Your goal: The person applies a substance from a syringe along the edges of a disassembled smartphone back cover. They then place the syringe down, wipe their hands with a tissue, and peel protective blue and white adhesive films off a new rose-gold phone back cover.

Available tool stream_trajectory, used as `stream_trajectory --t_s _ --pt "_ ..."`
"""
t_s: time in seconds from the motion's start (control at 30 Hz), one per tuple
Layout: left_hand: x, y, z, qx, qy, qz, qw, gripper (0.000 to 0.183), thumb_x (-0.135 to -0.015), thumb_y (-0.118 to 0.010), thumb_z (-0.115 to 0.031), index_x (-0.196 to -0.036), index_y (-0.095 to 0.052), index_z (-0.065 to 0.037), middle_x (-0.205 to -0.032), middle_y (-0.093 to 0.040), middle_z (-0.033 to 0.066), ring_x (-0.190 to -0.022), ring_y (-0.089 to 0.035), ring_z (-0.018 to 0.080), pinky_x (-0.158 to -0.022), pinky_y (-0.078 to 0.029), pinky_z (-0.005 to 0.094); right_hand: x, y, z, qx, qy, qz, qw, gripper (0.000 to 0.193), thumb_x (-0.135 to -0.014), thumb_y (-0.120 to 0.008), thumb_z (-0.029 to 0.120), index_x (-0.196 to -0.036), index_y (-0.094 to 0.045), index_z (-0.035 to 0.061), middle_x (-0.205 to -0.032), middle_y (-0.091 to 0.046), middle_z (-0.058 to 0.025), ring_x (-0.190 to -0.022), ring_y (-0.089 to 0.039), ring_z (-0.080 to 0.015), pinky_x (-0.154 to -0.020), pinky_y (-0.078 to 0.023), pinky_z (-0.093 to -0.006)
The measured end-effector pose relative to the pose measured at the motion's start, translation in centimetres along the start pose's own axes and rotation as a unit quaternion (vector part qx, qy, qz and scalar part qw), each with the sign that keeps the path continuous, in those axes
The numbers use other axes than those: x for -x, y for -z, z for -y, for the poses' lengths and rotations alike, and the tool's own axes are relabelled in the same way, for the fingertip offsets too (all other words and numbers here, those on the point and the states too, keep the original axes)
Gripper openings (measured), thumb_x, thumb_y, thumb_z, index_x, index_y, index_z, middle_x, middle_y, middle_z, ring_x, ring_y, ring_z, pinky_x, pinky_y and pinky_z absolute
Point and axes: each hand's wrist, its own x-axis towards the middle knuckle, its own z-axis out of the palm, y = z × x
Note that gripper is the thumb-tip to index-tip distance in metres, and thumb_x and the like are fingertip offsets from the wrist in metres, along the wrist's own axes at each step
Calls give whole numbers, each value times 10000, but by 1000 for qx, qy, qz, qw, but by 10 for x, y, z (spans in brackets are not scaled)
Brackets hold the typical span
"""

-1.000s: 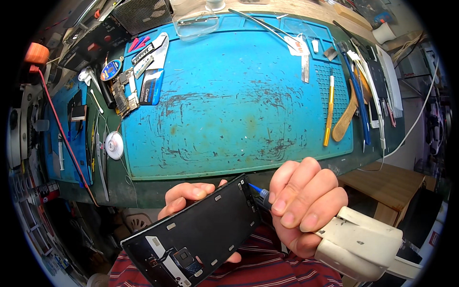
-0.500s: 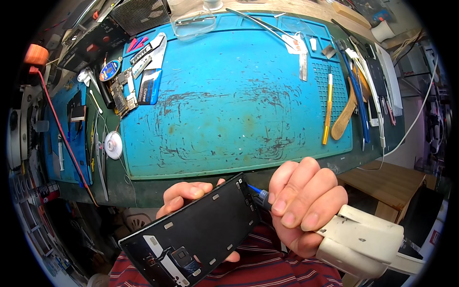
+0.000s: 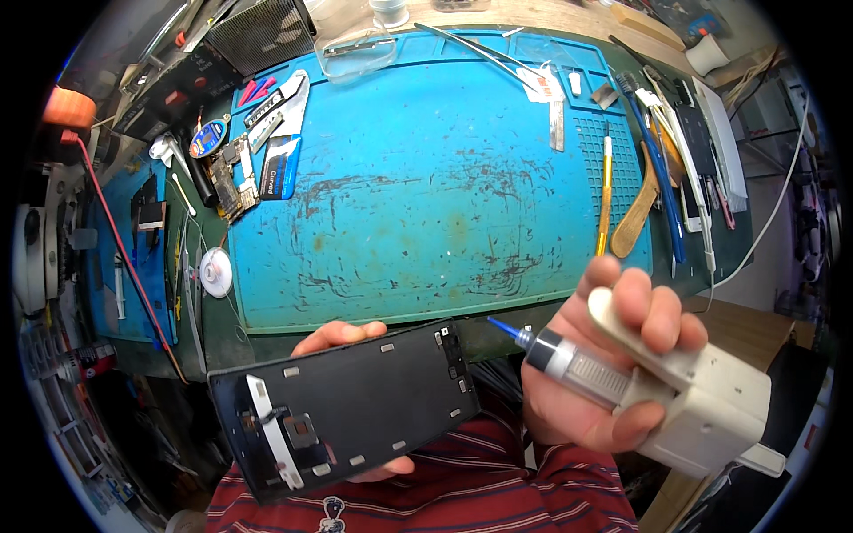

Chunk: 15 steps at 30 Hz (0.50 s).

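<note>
My left hand [image 3: 339,337] grips a black phone screen panel [image 3: 355,404] from behind, fingers showing past its upper and lower edges. Small light pads line the panel's rim; a white strip and a flex cable with a small square chip sit near its left end. In my right hand [image 3: 573,422] is a cream dispensing gun [image 3: 715,413], fingers curled around its lever and body. It carries a clear syringe [image 3: 591,373] with a black-and-white front and a thin blue needle tip [image 3: 504,328]. That tip points left, a little apart from the panel's right end.
Beyond my hands lies a scuffed blue work mat [image 3: 400,231]. At its left are a circuit board [image 3: 233,182], a white spool [image 3: 215,272] and a red cable [image 3: 115,226]. To the right are a yellow-handled craft knife [image 3: 606,191], a wooden-handled tool [image 3: 635,222] and long tweezers [image 3: 475,46].
The dispensing gun has moved right, its tip away from the panel's right end, and my right hand has turned to show the syringe. The panel has shifted slightly left and turned more level.
</note>
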Motion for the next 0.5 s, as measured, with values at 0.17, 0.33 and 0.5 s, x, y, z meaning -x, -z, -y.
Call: stream_trajectory --t_s 0.17,0.33,0.5 --pt "12 -1 13 49 -28 -36 998 1077 -675 -903 -194 -1486 -203 -80 -1441 -340 191 -1362 -401 336 -1054 -451 473 2 8 -6 14 -17 40 999 541 -888 -648 364 -1342 -494 111 -1090 -541 3 -985 -510 -170 -970 -422 -403" --pt "18 17 -3 -71 47 33 996 1089 -686 -893 -188 -1490 -166 -81 -1447 -353 236 -1342 -427 351 -1020 -481 474 4 4 -10 -39 -43 62 996 375 -916 -649 388 -1182 -528 153 -932 -530 26 -858 -498 -133 -763 -420 -309" --pt "18 19 0 -100 19 47 994 1102 -672 -904 -199 -1485 -171 -70 -1411 -394 260 -1327 -446 354 -1001 -496 475 10 -1 -11 -56 -62 63 995 267 -925 -649 375 -1027 -523 162 -917 -541 13 -838 -508 -132 -725 -417 -291"
